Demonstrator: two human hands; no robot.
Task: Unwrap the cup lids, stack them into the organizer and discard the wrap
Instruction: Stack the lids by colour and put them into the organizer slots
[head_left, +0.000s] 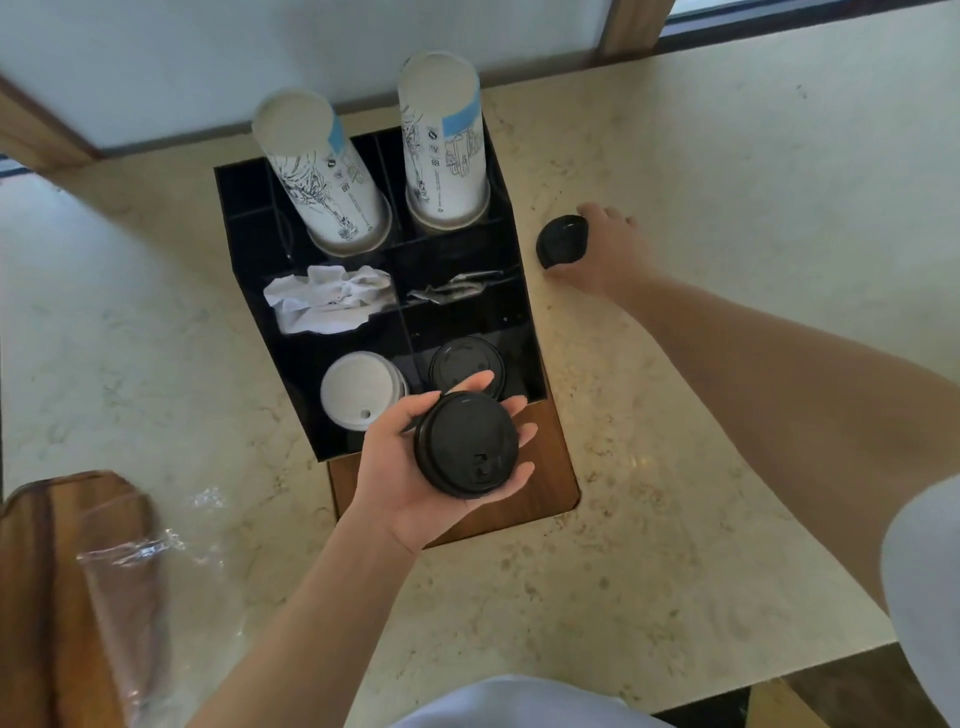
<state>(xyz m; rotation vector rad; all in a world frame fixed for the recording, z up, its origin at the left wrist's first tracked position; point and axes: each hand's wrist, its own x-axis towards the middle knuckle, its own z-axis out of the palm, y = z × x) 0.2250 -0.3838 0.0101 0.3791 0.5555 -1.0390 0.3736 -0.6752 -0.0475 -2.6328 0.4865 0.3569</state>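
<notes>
Left hand (415, 457) cradles black lids (466, 444) loosely before organizer (249, 270); right hand (608, 249) grips another (563, 241) beside it; the cradled stack may slip.

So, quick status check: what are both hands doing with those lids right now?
Left hand holds black lids over the organizer. Right hand grips more lids on the counter. Wrap lies at left, not discarded. Nothing blocking.
</notes>
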